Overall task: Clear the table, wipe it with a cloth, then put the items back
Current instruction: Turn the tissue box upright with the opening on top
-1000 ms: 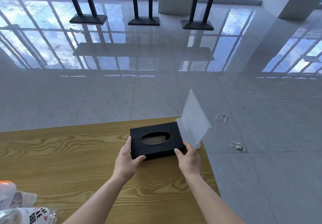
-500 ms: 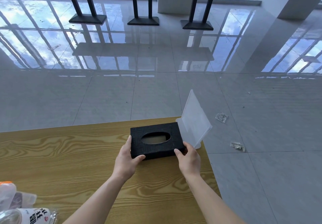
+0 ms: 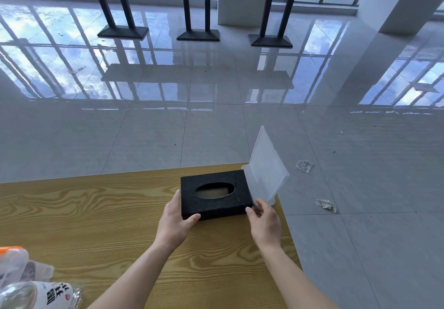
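A black tissue box (image 3: 216,197) with an oval opening lies near the far right corner of the wooden table (image 3: 96,212). My left hand (image 3: 175,222) grips its near left corner, thumb on the front face. A clear plastic sign stand (image 3: 265,167) leans upright right beside the box's right end. My right hand (image 3: 264,222) is at the box's near right corner. Its thumb and fingers close on the lower near edge of the stand, and the fingertips show through the plastic.
At the near left lie a plastic bottle with a printed label (image 3: 40,295) and an orange-capped container in a bag (image 3: 14,258). The table's right edge (image 3: 287,227) is just past my right hand. Crumpled wrappers (image 3: 304,165) lie on the floor. Other tables (image 3: 197,8) stand far off.
My right hand has come off the box's right side and shifted onto the base of the clear stand. The left hand and the box have stayed put.
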`<state>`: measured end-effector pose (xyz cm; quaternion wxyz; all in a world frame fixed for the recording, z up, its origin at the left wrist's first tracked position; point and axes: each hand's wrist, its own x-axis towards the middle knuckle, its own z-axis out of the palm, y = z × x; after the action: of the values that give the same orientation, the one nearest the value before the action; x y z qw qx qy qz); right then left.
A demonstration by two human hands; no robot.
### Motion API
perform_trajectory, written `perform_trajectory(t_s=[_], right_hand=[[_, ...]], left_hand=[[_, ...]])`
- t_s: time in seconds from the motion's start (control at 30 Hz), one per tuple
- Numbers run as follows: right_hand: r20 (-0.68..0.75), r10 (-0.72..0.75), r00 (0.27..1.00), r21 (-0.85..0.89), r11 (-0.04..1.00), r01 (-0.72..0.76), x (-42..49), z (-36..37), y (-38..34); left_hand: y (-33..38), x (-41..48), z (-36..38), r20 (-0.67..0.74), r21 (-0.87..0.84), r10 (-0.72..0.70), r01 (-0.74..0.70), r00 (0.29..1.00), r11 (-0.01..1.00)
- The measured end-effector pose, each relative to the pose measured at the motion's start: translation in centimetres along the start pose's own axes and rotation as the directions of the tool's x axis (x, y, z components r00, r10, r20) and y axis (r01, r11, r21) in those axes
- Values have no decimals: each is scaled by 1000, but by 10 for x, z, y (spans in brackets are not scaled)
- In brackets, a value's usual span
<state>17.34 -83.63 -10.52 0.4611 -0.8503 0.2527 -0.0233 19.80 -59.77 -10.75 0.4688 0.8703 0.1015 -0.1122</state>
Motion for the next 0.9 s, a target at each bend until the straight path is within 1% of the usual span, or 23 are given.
perform_trajectory(t_s=[0.1,0.17,0.2,0.27,0.37,0.5,0.63,0.7,0.8,0.9], right_hand=[[-180,55,982,56,997,-46,-2,-17,-3],[-257,88,962,91,994,-67,2,-29,-5],[-275,96,957,97,993,-72,5,-34,-5],[-273,83,958,87,994,-61,12,-41,-8],[-243,25,970,50,999,-13,23,-46,-12],[-230,4,973,31,1000,4,27,-46,-15],[-243,-18,970,12,1000,22,25,-46,-15],[-246,-18,969,14,1000,22,25,-46,-14],[-247,-20,969,13,1000,24,25,-45,-13],[-260,18,966,54,999,-4,22,-46,-17]], left_hand=[[2,-4,-2,-1,-1,-9,9,1000,1000],[5,-7,-3,-1,-3,-12,12,1000,1000],[5,-7,-3,0,-5,-14,14,1000,1000],[8,-7,-4,7,-2,-29,29,1000,1000],[9,-5,-4,23,-1,-49,49,999,999],[17,-8,-3,18,0,-61,61,998,998],[8,-2,-3,29,6,-78,78,996,997],[2,2,-2,36,2,-90,90,995,996],[10,-4,-3,37,-3,-67,67,997,998],[18,-7,-3,30,-6,-71,71,997,997]])
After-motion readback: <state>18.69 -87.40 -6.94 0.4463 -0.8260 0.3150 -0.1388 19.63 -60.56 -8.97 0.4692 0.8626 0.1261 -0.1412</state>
